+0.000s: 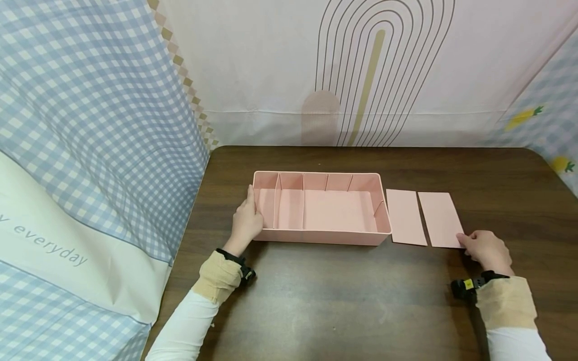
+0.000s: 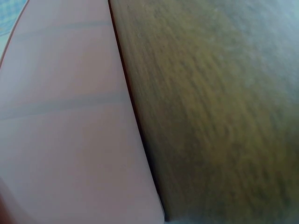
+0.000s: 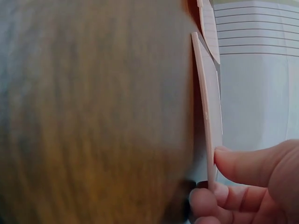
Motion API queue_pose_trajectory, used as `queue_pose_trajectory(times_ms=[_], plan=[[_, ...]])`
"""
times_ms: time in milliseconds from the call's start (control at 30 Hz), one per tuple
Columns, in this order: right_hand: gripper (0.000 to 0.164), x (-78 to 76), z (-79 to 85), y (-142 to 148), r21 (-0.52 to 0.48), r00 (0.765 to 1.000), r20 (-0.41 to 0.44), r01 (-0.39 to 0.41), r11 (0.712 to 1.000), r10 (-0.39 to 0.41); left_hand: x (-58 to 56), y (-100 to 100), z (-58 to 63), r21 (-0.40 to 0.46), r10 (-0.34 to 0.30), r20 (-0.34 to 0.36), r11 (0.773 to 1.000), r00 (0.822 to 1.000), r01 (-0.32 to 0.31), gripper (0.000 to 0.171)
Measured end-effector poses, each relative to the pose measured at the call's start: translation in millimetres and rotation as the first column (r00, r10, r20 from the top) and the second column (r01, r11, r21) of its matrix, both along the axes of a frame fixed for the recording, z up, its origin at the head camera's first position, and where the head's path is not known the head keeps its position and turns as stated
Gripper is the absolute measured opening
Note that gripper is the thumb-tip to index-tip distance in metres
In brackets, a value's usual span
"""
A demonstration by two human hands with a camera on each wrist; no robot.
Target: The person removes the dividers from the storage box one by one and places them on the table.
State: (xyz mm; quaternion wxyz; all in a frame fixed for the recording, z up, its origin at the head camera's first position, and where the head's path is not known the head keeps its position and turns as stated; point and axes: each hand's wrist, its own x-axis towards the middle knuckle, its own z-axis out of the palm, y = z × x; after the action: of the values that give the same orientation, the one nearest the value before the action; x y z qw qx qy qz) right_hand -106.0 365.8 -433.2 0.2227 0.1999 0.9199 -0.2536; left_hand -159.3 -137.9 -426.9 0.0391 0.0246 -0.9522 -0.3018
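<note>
A long pink plastic organizer box (image 1: 336, 236) sits on the table, with two upright dividers (image 1: 295, 208) across its left part. My left hand (image 1: 247, 219) is at its left end, the index finger straight along the outer wall and the thumb by the front corner. In the left wrist view the box's side wall (image 2: 70, 154) fills the left part. To the right of the box are two flat pink divider panels. My right hand (image 1: 488, 249) pinches the right panel (image 1: 440, 219) at its near right corner, thumb on top and fingers below. The left panel (image 1: 406, 216) lies beside the box.
The dark wood table (image 1: 334, 296) stretches in front of the box. A white cloth with arch patterns (image 1: 253, 65) hangs behind its far edge. Blue checked fabric (image 1: 113, 100) hangs along the left side.
</note>
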Motion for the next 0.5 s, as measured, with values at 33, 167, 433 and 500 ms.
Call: queue_pose_trajectory(times_ms=[33,167,433,500], plan=[[0.061,-0.4,0.2,0.0,0.000,1.000,0.002,-0.003,1.000,0.003,0.0,0.1,0.2,-0.004,-0.002,-0.001,1.000,1.000,0.002,0.061],[0.057,-2.1,1.0,-0.7,0.018,1.000,0.002,-0.022,1.000,0.022,-0.4,0.0,0.0,-0.007,-0.001,-0.005,1.000,1.000,0.001,0.061],[0.047,-5.6,5.1,-0.9,0.072,0.997,0.025,-0.081,0.994,0.080,-0.8,0.2,-0.6,-0.004,-0.001,-0.008,1.000,1.000,0.000,0.061],[0.046,-5.4,5.4,-0.7,0.073,0.996,0.025,-0.090,0.993,0.088,-0.3,0.2,-0.2,-0.001,0.001,-0.005,1.000,1.000,-0.001,0.062]])
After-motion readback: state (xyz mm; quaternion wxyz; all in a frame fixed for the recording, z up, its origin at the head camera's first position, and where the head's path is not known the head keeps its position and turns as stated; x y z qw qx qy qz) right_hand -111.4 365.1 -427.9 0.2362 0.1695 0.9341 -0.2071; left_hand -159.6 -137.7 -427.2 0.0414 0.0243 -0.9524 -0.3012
